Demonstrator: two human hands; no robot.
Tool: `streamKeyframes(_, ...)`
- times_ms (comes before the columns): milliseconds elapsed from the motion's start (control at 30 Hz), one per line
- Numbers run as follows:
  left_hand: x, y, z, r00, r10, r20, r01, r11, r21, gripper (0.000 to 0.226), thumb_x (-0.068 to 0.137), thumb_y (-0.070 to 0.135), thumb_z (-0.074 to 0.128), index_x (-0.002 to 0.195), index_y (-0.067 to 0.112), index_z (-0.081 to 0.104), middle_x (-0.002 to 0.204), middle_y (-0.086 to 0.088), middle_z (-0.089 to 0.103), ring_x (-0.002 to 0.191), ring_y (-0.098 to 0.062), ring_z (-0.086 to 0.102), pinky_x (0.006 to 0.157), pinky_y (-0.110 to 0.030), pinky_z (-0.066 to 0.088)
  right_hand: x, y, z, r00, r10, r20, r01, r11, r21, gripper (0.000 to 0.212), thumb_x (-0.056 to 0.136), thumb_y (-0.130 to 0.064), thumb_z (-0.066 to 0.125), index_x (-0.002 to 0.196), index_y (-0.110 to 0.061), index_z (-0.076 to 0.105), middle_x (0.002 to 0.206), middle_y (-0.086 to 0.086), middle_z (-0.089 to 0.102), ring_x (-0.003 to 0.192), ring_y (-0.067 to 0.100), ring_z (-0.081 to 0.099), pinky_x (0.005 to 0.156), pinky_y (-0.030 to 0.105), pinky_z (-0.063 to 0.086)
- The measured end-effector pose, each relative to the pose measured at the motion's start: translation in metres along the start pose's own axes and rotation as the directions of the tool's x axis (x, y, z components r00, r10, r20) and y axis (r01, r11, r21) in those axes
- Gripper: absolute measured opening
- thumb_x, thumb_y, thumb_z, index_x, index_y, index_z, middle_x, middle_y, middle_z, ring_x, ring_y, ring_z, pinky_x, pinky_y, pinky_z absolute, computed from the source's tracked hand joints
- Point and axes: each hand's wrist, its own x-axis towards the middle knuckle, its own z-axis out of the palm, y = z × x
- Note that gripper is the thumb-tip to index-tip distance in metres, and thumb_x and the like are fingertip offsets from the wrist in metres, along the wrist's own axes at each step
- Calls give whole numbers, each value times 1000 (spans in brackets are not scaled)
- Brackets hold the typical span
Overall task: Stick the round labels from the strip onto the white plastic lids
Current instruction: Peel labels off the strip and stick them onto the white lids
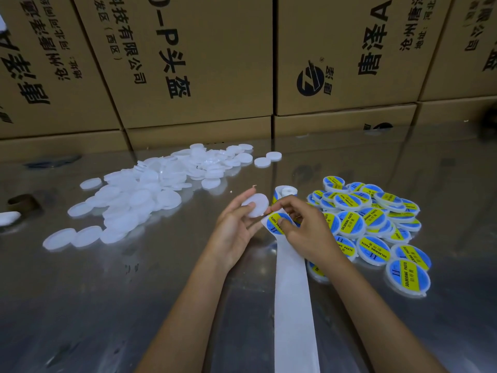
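Observation:
My left hand (pixel 236 230) holds a bare white plastic lid (pixel 256 208) between thumb and fingers, just above the table. My right hand (pixel 304 227) is right beside it, its fingers curled on a round blue and yellow label (pixel 277 224) at the top of the white backing strip (pixel 293 305). The strip runs from the label roll (pixel 285 193) down toward me. A heap of unlabelled white lids (pixel 150 189) lies to the left. Labelled lids (pixel 376 224) are piled to the right.
The work surface is a shiny metal table (pixel 107 305). Stacked cardboard boxes (pixel 204 63) form a wall along its far edge. A brown cardboard ring (pixel 22 204) and a white object (pixel 8 218) sit at the far left edge.

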Motion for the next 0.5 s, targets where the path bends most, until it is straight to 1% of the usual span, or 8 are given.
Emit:
streamKeyframes(100,0,0,0,1000,-17,-5,18,1000,13,34,100,-2,47,129,10,61,118,-17,72,98,-28,73,84,-32,61,0,1,0,999,-46,-22,45,996,-76,29,85,4,59,88,-23,67,88,-24,65,79,-1,54,70,8,38)
streamKeyframes(133,0,0,0,1000,-23,-5,23,1000,14,34,100,-2,47,129,10,61,116,-17,72,99,-28,73,83,-32,61,0,1,1,997,-66,-29,62,992,-110,29,85,3,59,88,-24,67,90,-21,64,83,-1,54,72,10,38)
streamKeyframes(200,0,0,0,999,-32,-7,32,999,12,33,99,-2,47,128,9,61,114,-16,73,98,-29,73,81,-31,61,0,3,2,993,-108,-43,98,977,-188,28,84,2,60,89,-24,67,96,-14,61,91,5,52,80,25,43)
streamKeyframes(233,0,0,-1,999,-35,-8,35,999,10,33,99,-2,47,127,9,61,114,-17,73,98,-29,73,80,-31,61,1,4,2,990,-128,-52,113,968,-226,28,83,2,61,90,-24,68,98,-9,59,95,11,52,84,32,44)
streamKeyframes(267,0,0,0,999,-38,-9,38,999,8,32,99,-3,47,126,9,61,113,-17,73,97,-29,74,79,-31,61,0,5,2,987,-146,-62,125,958,-258,27,82,1,62,91,-24,68,99,-7,56,97,15,50,86,36,44)
streamKeyframes(400,1,-1,-1,999,-41,-33,41,999,18,32,99,-3,47,126,8,61,106,-15,75,90,-25,75,71,-28,61,0,3,2,975,-205,-80,171,935,-311,26,79,0,66,87,-24,70,102,-6,52,100,16,46,88,39,43)
streamKeyframes(500,1,-1,-1,998,-32,-47,35,997,62,33,99,-3,48,127,9,62,111,-18,73,87,-24,75,71,-28,61,-1,-1,3,978,-202,-56,175,935,-309,23,78,0,66,84,-22,68,103,-7,53,99,16,46,90,39,41)
